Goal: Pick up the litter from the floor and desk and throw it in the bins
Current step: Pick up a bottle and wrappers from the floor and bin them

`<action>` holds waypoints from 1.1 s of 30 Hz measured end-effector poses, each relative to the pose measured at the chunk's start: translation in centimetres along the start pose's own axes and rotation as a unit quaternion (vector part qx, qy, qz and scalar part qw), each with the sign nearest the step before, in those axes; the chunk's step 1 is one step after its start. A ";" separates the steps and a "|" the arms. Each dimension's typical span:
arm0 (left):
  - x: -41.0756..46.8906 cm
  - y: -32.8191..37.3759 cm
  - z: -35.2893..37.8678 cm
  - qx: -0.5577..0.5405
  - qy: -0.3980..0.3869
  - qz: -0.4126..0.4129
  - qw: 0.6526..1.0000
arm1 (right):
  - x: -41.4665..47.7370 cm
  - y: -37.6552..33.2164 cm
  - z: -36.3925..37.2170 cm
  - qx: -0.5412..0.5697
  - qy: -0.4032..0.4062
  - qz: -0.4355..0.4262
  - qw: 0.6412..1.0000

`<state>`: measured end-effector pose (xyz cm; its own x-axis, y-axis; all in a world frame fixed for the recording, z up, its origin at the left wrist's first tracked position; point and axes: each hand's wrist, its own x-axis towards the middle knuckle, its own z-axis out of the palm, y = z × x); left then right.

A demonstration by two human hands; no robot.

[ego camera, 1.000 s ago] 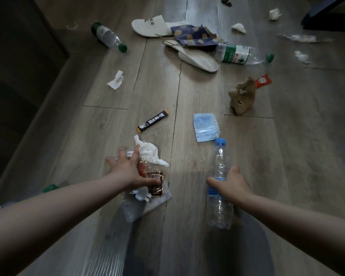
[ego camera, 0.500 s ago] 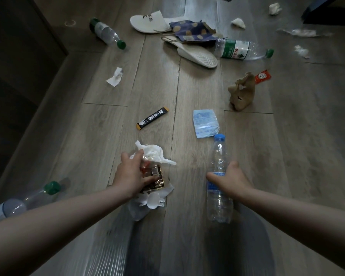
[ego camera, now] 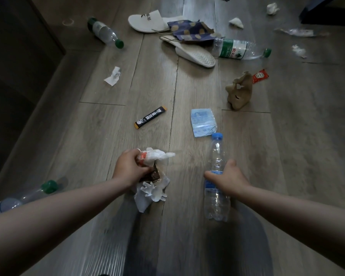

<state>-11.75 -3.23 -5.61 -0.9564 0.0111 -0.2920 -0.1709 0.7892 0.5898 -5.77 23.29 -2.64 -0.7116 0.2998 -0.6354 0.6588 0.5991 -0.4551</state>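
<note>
head view: left hand (ego camera: 128,170) grips crumpled wrappers (ego camera: 153,158); right hand (ego camera: 228,179) holds clear bottle (ego camera: 216,156).

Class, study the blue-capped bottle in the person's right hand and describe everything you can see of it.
The bottle is clear, ribbed plastic and looks empty, with a blue cap on and a blue label round its middle. It points away from the person, cap farthest, above the wooden floor. The right hand grips it at the label, thumb on its left side. The cap sits close to a pale blue wrapper.
</note>
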 end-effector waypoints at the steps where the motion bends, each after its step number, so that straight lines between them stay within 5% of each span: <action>1: -0.1 0.1 0.0 -0.011 0.000 -0.010 1.000 | 0.0 0.0 0.0 0.000 -0.003 0.001 1.000; 13: -1.3 0.8 -0.9 0.019 -0.134 -0.028 0.990 | 0.2 0.0 -0.3 0.009 -0.019 0.006 1.000; 24: -1.1 1.5 -0.3 0.025 -0.085 -0.020 0.996 | 0.0 0.0 -0.4 0.009 -0.028 0.002 1.000; 33: 0.4 2.9 -1.8 -0.172 -0.083 -0.119 0.974 | -0.2 -0.1 -0.5 0.006 -0.020 0.002 1.000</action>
<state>-13.05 -2.03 -2.68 -0.8334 -0.0253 -0.5521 -0.4795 0.5298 0.6996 -5.80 23.49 -2.16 -0.6988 0.2711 -0.6620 0.6645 0.5885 -0.4605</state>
